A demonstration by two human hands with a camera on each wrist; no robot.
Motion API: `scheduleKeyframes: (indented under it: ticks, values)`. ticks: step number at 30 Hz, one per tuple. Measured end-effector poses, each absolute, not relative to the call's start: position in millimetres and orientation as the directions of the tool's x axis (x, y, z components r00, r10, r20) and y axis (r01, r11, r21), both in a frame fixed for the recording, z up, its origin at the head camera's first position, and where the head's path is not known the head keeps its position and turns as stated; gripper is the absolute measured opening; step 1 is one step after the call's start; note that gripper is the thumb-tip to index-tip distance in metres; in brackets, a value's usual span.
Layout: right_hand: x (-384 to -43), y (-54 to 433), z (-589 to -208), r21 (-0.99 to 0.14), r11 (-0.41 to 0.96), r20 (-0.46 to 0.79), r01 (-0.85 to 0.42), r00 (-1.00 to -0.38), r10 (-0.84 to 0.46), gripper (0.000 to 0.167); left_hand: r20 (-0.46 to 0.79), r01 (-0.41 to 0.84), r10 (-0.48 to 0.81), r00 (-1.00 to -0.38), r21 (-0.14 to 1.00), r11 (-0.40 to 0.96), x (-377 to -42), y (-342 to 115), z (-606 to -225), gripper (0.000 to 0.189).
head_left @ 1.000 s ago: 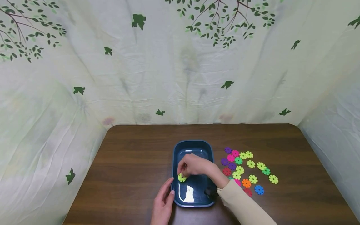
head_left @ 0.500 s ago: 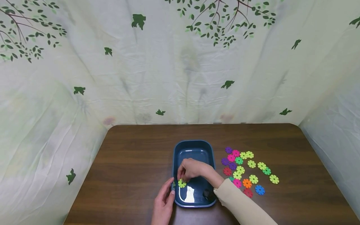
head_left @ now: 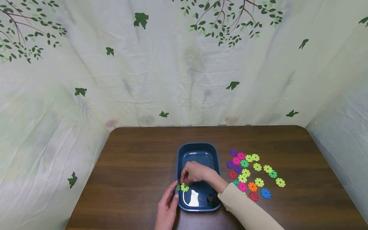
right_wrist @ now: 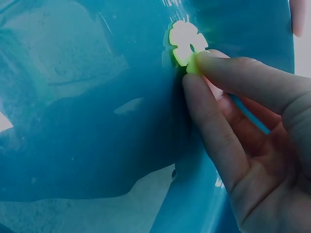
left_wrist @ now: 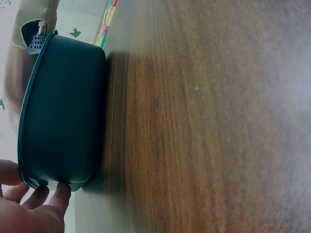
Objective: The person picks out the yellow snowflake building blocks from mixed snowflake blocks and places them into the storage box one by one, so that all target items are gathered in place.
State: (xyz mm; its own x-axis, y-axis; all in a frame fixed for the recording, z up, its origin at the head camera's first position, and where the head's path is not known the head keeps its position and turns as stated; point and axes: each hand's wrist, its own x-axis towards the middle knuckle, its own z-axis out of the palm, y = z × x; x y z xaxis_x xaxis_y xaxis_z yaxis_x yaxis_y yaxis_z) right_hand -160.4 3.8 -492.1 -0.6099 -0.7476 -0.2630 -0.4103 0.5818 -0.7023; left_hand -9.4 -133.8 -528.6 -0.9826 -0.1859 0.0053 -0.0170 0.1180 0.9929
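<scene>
The thumb and a finger of my right hand (head_left: 198,172) pinch a thin yellow-green snowflake disc (head_left: 185,187) with slots around its edge. In the right wrist view that disc (right_wrist: 183,41) stands on edge close to the inner wall, its near edge between the fingertips. Around it is a deep blue rectangular tray (head_left: 198,146) with rounded corners. My left hand (head_left: 167,206) lies against the tray's left side, fingers fairly straight. In the left wrist view its fingertips touch the tray's outer wall (left_wrist: 68,111), near the rim.
Several more discs (head_left: 252,186) in purple, pink, red, orange, blue, green and yellow-green lie loose on the brown wooden table (head_left: 138,166), right of the tray. A small black device (head_left: 212,199) sits under the right sleeve (head_left: 244,204). A leaf-printed cloth (head_left: 172,70) hangs behind.
My right hand has lowered the disc slightly toward the near end of the tray and then a little left, toward the wall. The left hand stays at the tray's side.
</scene>
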Motion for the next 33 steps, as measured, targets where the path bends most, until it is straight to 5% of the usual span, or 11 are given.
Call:
scheduleKeyframes:
  ticks: [17, 33]
  values:
    - [-168, 11, -492, -0.77, 0.533, -0.27, -0.351, -0.578, -0.77, 0.012, -0.099, -0.124, -0.195, -0.976, 0.985, 0.12, -10, -133, -524, 0.044]
    - [-161, 27, -468, -0.814, 0.486, -0.196, -0.318, -0.637, -0.745, 0.015, -0.083, -0.106, -0.193, -0.978, 0.988, 0.114, -10, -133, -525, 0.044]
